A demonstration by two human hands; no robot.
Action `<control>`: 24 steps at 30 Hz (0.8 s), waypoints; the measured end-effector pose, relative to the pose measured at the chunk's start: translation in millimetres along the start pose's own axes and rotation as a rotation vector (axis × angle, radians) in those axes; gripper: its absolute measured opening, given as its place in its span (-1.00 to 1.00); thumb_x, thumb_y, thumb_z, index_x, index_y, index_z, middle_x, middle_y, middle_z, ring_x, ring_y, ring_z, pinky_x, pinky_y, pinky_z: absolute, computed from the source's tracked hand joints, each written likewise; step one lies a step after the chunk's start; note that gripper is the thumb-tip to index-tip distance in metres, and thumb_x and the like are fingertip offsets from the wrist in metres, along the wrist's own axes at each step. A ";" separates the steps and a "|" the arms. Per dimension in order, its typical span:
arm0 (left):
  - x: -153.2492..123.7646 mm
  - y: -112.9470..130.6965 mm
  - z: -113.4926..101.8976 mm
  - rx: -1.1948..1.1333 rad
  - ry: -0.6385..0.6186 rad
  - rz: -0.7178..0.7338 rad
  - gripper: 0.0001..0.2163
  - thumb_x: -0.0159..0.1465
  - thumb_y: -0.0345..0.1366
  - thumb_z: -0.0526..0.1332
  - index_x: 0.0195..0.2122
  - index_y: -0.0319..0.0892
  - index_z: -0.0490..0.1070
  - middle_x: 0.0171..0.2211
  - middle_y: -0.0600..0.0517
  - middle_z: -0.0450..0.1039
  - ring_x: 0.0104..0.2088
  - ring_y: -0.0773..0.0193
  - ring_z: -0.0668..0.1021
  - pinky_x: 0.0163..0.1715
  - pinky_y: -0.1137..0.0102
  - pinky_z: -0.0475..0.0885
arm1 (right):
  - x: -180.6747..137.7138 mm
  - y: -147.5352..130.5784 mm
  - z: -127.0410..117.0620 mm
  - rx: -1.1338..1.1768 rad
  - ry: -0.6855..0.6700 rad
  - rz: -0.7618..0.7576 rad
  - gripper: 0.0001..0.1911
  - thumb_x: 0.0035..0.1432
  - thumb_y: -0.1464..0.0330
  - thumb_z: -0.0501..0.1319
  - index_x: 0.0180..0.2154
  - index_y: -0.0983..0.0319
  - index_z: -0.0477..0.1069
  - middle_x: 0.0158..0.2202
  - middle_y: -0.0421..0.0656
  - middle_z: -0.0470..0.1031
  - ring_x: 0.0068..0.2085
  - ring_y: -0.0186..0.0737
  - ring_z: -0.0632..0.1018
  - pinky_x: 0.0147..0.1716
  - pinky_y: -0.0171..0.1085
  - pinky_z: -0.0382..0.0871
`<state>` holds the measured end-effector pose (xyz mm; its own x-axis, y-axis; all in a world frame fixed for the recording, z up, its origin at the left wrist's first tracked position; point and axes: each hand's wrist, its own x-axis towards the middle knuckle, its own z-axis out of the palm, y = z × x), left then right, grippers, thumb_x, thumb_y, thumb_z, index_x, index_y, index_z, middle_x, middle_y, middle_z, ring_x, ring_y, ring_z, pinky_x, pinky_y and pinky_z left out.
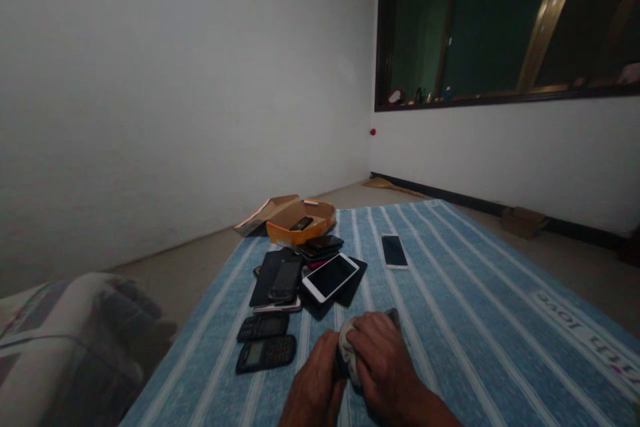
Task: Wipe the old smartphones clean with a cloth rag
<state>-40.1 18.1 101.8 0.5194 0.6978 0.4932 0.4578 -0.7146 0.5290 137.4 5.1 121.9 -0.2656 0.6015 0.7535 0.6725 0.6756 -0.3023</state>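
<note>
Wiping seems in hand — the right hand (383, 355) clutching a pale cloth (347, 341) against the dark phone (393, 315) the left hand (317, 373) grips — and another stroke would need steady bracing.

From where I stand, a plain off-white wall (190, 80) fills the left and upper left of the frame, meeting a second white wall (480, 147) right of centre. A wide, dark-framed window (500, 20) with greenish-black panes and a dull brassy upright (545, 13) takes the upper right. Black skirting (465, 205) edges the pale greyish floor (200, 267); a small brown cardboard box (523, 221) sits there at right. A pale, grey-patterned cloth (65, 353) drapes the lower left. The light is dim.
</note>
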 end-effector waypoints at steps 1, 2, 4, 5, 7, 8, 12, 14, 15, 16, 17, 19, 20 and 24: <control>0.6 1.5 -0.8 -0.010 0.000 -0.011 -0.56 0.21 -0.53 0.10 0.11 -0.09 0.22 -0.10 -0.06 0.49 -0.12 0.18 0.58 -0.10 0.34 0.54 | 0.4 -0.3 -0.5 0.004 -0.005 0.003 -0.79 0.13 0.58 0.01 -0.26 0.23 0.32 -0.23 -0.07 0.43 -0.21 -0.11 0.36 -0.20 -0.14 0.18; 1.0 2.6 -1.4 -0.014 0.003 -0.020 -0.58 0.21 -0.53 0.09 0.09 -0.08 0.23 -0.13 -0.03 0.49 -0.15 0.20 0.59 -0.12 0.36 0.54 | 0.8 -0.5 -1.1 0.008 -0.008 0.006 -0.79 0.12 0.58 0.01 -0.27 0.23 0.32 -0.24 -0.08 0.43 -0.22 -0.12 0.36 -0.20 -0.15 0.18; 1.4 4.5 -2.5 -0.008 0.012 -0.028 -0.59 0.20 -0.54 0.09 0.06 -0.07 0.25 -0.16 0.00 0.50 -0.19 0.22 0.59 -0.15 0.38 0.54 | 1.6 -0.7 -2.6 0.010 -0.006 0.007 -0.79 0.12 0.59 0.01 -0.28 0.23 0.32 -0.27 -0.10 0.43 -0.24 -0.14 0.36 -0.21 -0.16 0.18; 1.6 5.4 -3.0 -0.002 0.014 -0.024 -0.59 0.20 -0.53 0.09 0.05 -0.07 0.25 -0.16 0.00 0.50 -0.19 0.23 0.60 -0.16 0.39 0.54 | 1.9 -0.7 -3.4 0.007 -0.002 0.005 -0.79 0.12 0.59 0.01 -0.28 0.23 0.32 -0.28 -0.10 0.43 -0.25 -0.15 0.35 -0.22 -0.17 0.17; 2.0 7.3 -4.5 0.008 0.019 -0.012 -0.61 0.20 -0.52 0.10 0.04 -0.07 0.26 -0.17 0.01 0.51 -0.21 0.23 0.60 -0.19 0.41 0.54 | 2.3 -0.8 -4.5 -0.002 0.016 -0.010 -0.78 0.12 0.59 0.01 -0.27 0.23 0.32 -0.29 -0.11 0.43 -0.26 -0.15 0.36 -0.24 -0.18 0.17; 2.2 8.3 -5.3 0.009 0.025 0.000 -0.63 0.22 -0.50 0.10 0.04 -0.07 0.26 -0.17 0.01 0.52 -0.22 0.24 0.61 -0.20 0.42 0.55 | 2.3 -1.0 -4.8 -0.008 0.027 -0.019 -0.77 0.11 0.59 0.00 -0.27 0.23 0.33 -0.29 -0.11 0.43 -0.26 -0.15 0.37 -0.25 -0.18 0.17; 2.5 10.5 -7.8 0.005 0.083 0.055 -0.70 0.32 -0.41 0.10 0.07 -0.08 0.27 -0.17 -0.02 0.56 -0.21 0.24 0.63 -0.17 0.44 0.56 | 1.4 -3.1 -5.3 -0.011 0.052 -0.032 -0.77 0.09 0.59 0.01 -0.29 0.22 0.32 -0.30 -0.11 0.42 -0.27 -0.15 0.38 -0.28 -0.19 0.16; 1.4 8.9 -7.4 0.017 0.123 0.067 -0.72 0.36 -0.37 0.09 0.09 -0.08 0.27 -0.15 -0.04 0.58 -0.19 0.24 0.65 -0.15 0.45 0.56 | 0.8 -4.3 -5.5 -0.004 0.047 -0.022 -0.78 0.08 0.59 0.00 -0.30 0.22 0.31 -0.31 -0.11 0.41 -0.28 -0.14 0.37 -0.29 -0.19 0.16; 0.6 7.3 -6.7 0.023 0.142 0.070 -0.73 0.38 -0.36 0.08 0.10 -0.09 0.27 -0.15 -0.04 0.59 -0.19 0.24 0.65 -0.15 0.46 0.56 | 0.5 -4.9 -5.5 -0.002 0.046 -0.019 -0.78 0.08 0.59 0.00 -0.30 0.22 0.31 -0.32 -0.10 0.41 -0.28 -0.14 0.37 -0.29 -0.18 0.16; -0.5 5.3 -5.9 0.030 0.156 0.071 -0.74 0.39 -0.35 0.07 0.10 -0.10 0.27 -0.16 -0.04 0.60 -0.20 0.25 0.66 -0.16 0.47 0.56 | 0.3 -5.3 -5.5 -0.002 0.047 -0.018 -0.78 0.08 0.59 0.00 -0.30 0.22 0.31 -0.32 -0.10 0.41 -0.28 -0.14 0.37 -0.29 -0.18 0.16; -1.5 3.1 -5.0 0.037 0.165 0.069 -0.74 0.40 -0.34 0.07 0.10 -0.11 0.28 -0.17 -0.05 0.61 -0.21 0.25 0.67 -0.17 0.48 0.56 | 0.0 -5.7 -5.4 -0.004 0.052 -0.020 -0.78 0.08 0.59 0.00 -0.30 0.22 0.31 -0.32 -0.10 0.40 -0.28 -0.13 0.37 -0.29 -0.18 0.16; -3.5 -1.2 -3.8 0.052 0.165 0.070 -0.77 0.42 -0.32 0.06 0.07 -0.12 0.32 -0.19 -0.05 0.63 -0.24 0.26 0.68 -0.19 0.50 0.57 | -0.6 -6.4 -4.5 -0.011 0.061 -0.027 -0.78 0.08 0.58 0.00 -0.30 0.22 0.30 -0.32 -0.10 0.40 -0.28 -0.13 0.37 -0.29 -0.17 0.17; -4.2 -2.9 -3.6 0.055 0.159 0.071 -0.78 0.42 -0.31 0.05 0.05 -0.12 0.34 -0.21 -0.05 0.63 -0.26 0.26 0.68 -0.21 0.51 0.57 | -1.0 -6.8 -3.6 -0.011 0.063 -0.030 -0.78 0.07 0.58 0.00 -0.30 0.22 0.30 -0.32 -0.10 0.40 -0.28 -0.13 0.37 -0.29 -0.17 0.17; -3.6 -4.0 -6.0 0.062 0.150 0.115 -0.78 0.42 -0.31 0.04 0.03 -0.13 0.38 -0.22 -0.04 0.64 -0.27 0.27 0.69 -0.21 0.51 0.57 | -2.2 -9.6 2.0 0.010 0.060 -0.058 -0.80 0.06 0.56 0.01 -0.29 0.22 0.30 -0.33 -0.10 0.39 -0.29 -0.13 0.36 -0.29 -0.17 0.19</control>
<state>-48.1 18.7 102.1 0.4596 0.6072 0.6481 0.4473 -0.7887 0.4217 130.2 -1.8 122.0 -0.2614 0.5349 0.8035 0.6499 0.7129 -0.2632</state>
